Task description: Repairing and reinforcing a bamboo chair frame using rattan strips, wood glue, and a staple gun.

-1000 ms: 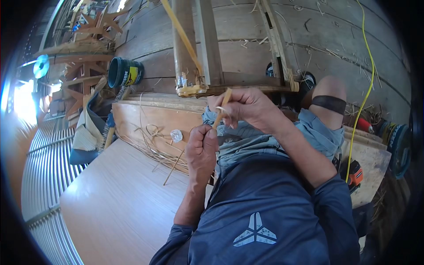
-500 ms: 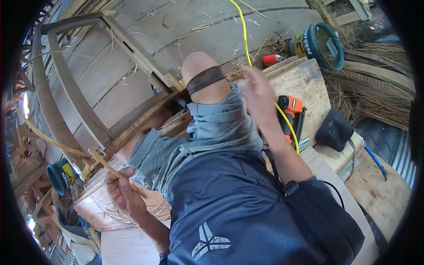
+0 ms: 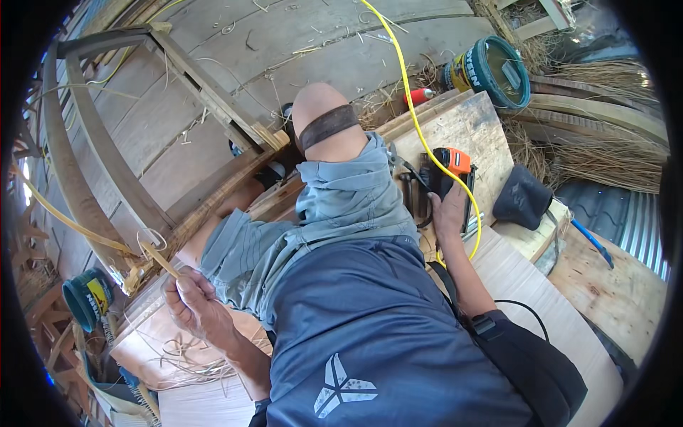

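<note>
Head view: the wooden frame [image 3: 110, 153] stands beyond the left hand's [image 3: 192, 302] fingers; the nail gun [image 3: 459, 158] lies just ahead of the right hand [image 3: 449, 215], its fingers partly open, any grip impossible to tell; the pliers [image 3: 409, 167] lie near that thumb; the cane strip [image 3: 160, 260] juts forward from the left fingers, curled closed around it.

From here I can make out pale block lettering [image 3: 472, 70] beside a yellow label on the upper-right green bucket [image 3: 526, 84], and more lettering, smaller, on the lower-left green bucket [image 3: 87, 279]. A pale three-part emblem [image 3: 343, 385] marks the shirt [image 3: 370, 313], bottom centre.
</note>
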### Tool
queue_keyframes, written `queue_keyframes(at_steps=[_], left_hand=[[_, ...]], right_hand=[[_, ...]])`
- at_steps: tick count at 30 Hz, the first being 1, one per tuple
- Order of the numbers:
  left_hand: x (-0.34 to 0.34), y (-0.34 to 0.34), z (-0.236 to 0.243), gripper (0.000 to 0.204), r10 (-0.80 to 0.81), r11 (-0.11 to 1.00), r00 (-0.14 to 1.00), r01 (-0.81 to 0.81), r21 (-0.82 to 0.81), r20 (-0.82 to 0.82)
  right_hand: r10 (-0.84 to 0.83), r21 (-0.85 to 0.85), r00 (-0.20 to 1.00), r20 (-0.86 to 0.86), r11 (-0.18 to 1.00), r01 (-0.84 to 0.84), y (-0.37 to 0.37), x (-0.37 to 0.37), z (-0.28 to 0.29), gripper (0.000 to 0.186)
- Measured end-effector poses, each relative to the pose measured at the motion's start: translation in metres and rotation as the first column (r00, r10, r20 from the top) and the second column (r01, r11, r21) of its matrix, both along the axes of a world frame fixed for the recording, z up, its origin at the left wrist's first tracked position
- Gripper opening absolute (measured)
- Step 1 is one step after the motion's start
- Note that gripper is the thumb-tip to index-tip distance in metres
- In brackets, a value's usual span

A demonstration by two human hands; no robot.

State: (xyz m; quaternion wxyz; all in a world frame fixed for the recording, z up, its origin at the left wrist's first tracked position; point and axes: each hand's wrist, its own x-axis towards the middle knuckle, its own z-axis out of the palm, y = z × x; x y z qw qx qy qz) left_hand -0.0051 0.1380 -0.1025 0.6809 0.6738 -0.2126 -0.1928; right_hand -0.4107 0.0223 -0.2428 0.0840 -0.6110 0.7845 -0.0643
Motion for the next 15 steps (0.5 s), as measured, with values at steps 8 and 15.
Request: queue_keyframes(at_steps=[8, 15], left_hand=[[0.007, 0.0, -0.008, 0.018, -0.121, 0.993, 0.992, 0.121, 0.015, 0.022], [0.007, 0.034, 0.015, 0.009, -0.117, 0.881, 0.981, 0.032, 0.471, 0.153]], right_hand=[[-0.085, 0.365, 0.978, 0.19, 0.931, 0.01, -0.033, -0.028, 0.024, 0.064], [0.365, 0.955, 0.928, -0.075, 0.293, -0.038, -0.098, 0.004, 0.165, 0.047]])
